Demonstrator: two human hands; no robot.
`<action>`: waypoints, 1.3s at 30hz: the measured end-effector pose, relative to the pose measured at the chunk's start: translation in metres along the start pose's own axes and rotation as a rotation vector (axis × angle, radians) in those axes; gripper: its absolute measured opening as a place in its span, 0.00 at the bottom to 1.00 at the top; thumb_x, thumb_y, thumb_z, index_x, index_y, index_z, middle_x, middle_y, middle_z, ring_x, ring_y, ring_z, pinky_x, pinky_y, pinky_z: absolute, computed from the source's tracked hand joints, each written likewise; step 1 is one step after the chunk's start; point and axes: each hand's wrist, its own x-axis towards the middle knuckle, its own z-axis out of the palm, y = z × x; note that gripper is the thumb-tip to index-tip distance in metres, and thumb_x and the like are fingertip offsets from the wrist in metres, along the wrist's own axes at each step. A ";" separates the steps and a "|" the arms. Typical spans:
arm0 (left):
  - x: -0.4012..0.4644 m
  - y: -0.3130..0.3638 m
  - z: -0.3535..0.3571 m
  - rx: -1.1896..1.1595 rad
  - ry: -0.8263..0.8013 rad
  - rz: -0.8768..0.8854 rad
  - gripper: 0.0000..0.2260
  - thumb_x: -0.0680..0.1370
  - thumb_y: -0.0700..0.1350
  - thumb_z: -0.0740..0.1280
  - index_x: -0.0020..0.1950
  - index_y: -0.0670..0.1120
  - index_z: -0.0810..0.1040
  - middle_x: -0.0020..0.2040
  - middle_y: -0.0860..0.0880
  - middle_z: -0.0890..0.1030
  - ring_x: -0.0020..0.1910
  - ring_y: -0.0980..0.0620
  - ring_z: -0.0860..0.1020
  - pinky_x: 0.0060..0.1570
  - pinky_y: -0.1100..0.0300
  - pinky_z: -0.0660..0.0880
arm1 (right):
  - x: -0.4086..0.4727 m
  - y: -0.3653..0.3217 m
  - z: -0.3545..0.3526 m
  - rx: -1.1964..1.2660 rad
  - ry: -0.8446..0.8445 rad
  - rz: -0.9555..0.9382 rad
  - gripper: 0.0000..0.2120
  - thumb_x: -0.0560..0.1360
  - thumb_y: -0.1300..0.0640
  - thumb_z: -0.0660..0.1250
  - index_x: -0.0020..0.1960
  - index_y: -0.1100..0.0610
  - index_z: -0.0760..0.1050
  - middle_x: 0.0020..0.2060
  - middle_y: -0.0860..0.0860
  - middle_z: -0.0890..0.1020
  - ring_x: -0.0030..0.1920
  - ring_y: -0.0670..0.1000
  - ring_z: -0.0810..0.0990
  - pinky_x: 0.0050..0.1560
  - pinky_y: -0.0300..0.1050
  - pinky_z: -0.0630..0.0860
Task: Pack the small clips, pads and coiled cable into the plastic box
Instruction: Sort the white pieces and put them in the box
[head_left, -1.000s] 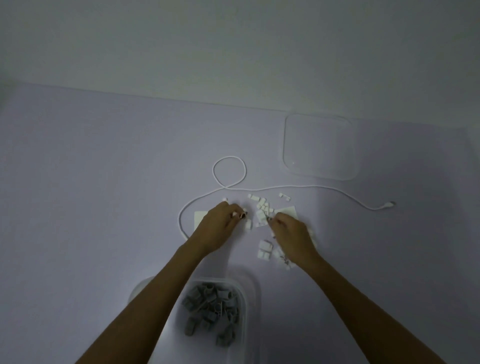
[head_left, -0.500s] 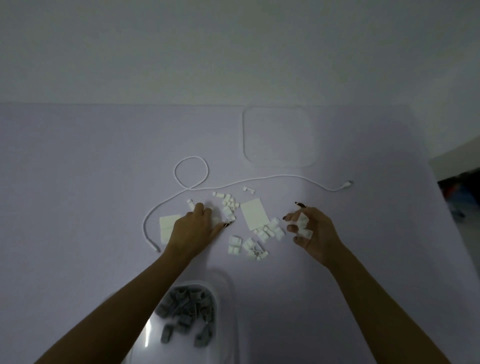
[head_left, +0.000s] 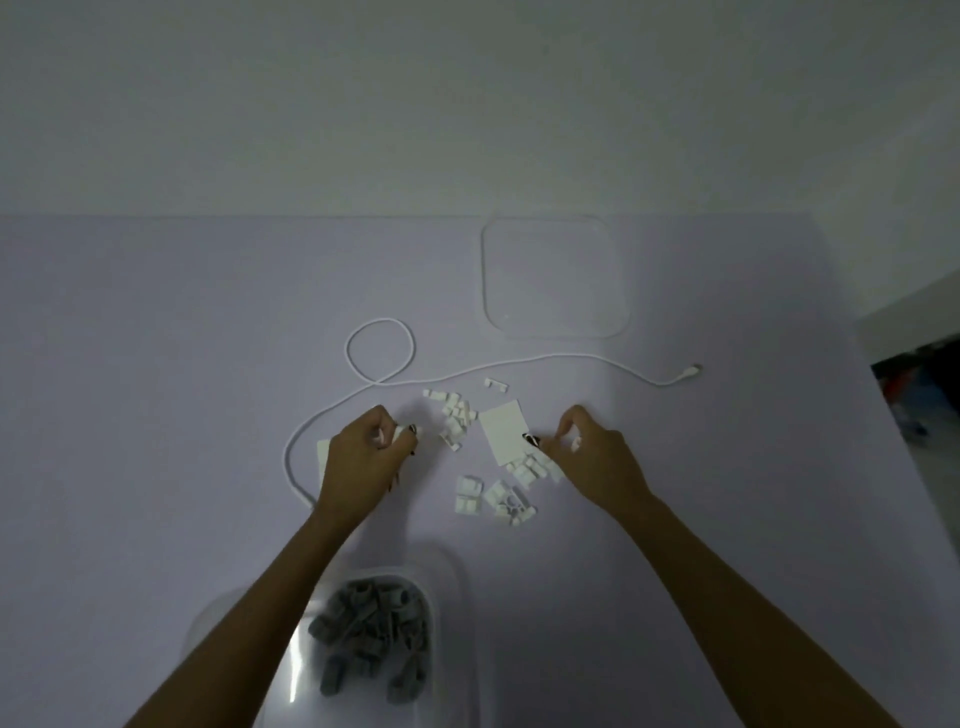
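Right now I'm gathering white clips (head_left: 457, 418) off the table (head_left: 156, 364). My left hand (head_left: 363, 457) is curled nearly shut on a few white pieces at its fingertips; my right hand (head_left: 592, 457) pinches closed at the edge of the square pad (head_left: 501, 431), some clips already tucked in it. The plastic box (head_left: 447, 582) sits at six o'clock, grey pieces inside. The cable (head_left: 519, 361) lies uncoiled at twelve o'clock, its lid (head_left: 556, 278) beyond at one. Next, I'd carry both handfuls back to the box without dropping any.
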 end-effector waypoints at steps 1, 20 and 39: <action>-0.002 0.002 0.000 -0.050 -0.005 -0.020 0.13 0.74 0.42 0.69 0.33 0.41 0.68 0.24 0.47 0.76 0.23 0.56 0.73 0.28 0.67 0.70 | 0.002 -0.002 0.002 -0.019 -0.016 -0.004 0.19 0.71 0.38 0.68 0.43 0.52 0.68 0.30 0.48 0.76 0.31 0.49 0.76 0.31 0.42 0.70; -0.015 0.002 -0.005 -0.455 -0.270 -0.219 0.09 0.80 0.44 0.62 0.53 0.47 0.82 0.43 0.47 0.83 0.32 0.52 0.73 0.35 0.62 0.72 | 0.012 -0.003 -0.006 0.860 -0.212 0.206 0.08 0.77 0.65 0.62 0.51 0.65 0.79 0.27 0.55 0.73 0.21 0.45 0.65 0.24 0.36 0.59; -0.044 0.016 -0.042 -0.662 -0.194 -0.359 0.10 0.78 0.45 0.65 0.53 0.41 0.80 0.52 0.44 0.83 0.34 0.52 0.72 0.40 0.61 0.73 | -0.015 -0.013 -0.023 1.239 -0.375 0.339 0.06 0.78 0.59 0.61 0.46 0.59 0.75 0.26 0.50 0.72 0.21 0.43 0.64 0.19 0.34 0.61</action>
